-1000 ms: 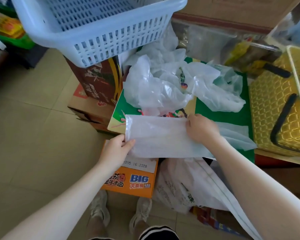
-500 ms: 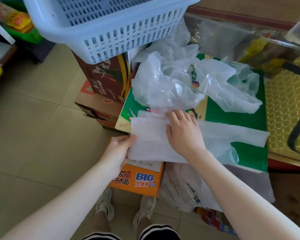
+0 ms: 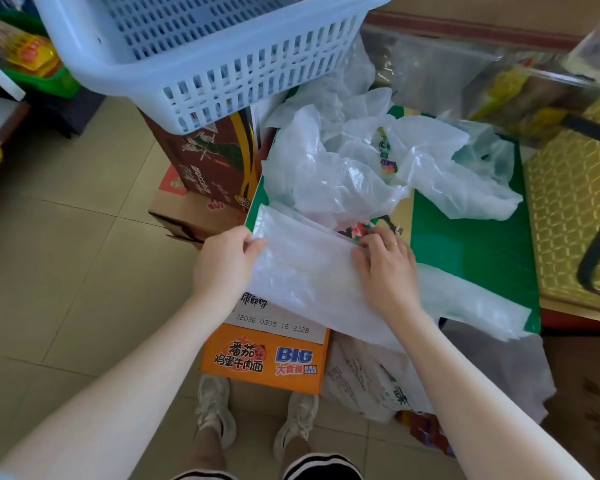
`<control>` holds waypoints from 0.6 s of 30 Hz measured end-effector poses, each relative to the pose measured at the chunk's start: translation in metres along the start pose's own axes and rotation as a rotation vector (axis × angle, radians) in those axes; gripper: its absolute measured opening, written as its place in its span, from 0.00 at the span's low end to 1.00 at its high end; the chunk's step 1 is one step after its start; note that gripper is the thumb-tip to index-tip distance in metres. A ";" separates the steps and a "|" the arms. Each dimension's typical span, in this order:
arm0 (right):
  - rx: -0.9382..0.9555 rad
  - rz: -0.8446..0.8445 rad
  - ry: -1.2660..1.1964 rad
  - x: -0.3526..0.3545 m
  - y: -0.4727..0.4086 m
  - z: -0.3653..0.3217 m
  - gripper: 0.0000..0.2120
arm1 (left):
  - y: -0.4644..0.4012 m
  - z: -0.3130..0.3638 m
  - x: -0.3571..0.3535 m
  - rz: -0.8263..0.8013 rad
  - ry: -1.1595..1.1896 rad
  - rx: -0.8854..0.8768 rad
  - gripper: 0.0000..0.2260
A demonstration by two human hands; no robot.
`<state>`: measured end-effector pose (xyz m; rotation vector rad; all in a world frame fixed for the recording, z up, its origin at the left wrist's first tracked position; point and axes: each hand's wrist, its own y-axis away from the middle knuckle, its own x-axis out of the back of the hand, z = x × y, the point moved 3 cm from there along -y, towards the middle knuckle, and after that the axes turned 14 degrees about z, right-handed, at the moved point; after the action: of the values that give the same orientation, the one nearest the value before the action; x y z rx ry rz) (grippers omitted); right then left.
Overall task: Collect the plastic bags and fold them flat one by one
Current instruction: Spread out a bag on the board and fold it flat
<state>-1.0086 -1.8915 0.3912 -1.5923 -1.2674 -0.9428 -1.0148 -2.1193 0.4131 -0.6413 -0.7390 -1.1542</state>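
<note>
From the head camera, looking down: a translucent white plastic bag (image 3: 309,271), folded to a long flat strip, lies across the near edge of a green printed box top (image 3: 471,244). The strip goes from upper left to lower right, and its right end (image 3: 482,306) hangs a little over the box corner.

The left hand (image 3: 222,265) holds the left end of the strip; the thumb is on top and the other fingers are curled under the edge, so it pinches the plastic. The right hand (image 3: 385,268) lies on the middle of the strip with bent fingers, and the fingertips (image 3: 364,244) press on the upper fold edge. A ring is on one finger. Whether this hand also grips the edge, I cannot tell for sure; it looks like pressing and pinching the fold.

Behind the strip, on the same green top, is a loose heap of crumpled clear bags (image 3: 378,161), not folded. A pale blue slotted basket (image 3: 205,64) stands on a brown carton (image 3: 215,161) at upper left. A yellow woven basket (image 3: 575,209) with a black handle is at the right edge. Below the strip stands an orange noodle carton (image 3: 267,358), and beside it on the right is a printed white bag (image 3: 368,379). The person's two shoes (image 3: 215,407) are on the tiled floor (image 3: 66,254)
</note>
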 end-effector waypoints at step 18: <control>-0.140 0.171 -0.054 0.006 0.009 0.019 0.03 | 0.033 0.025 -0.066 -0.099 -0.375 -0.678 0.26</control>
<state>-0.9980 -1.8723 0.3891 -1.8153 -1.1011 -0.9021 -1.0029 -2.0532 0.3737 -1.4302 -0.6898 -1.4016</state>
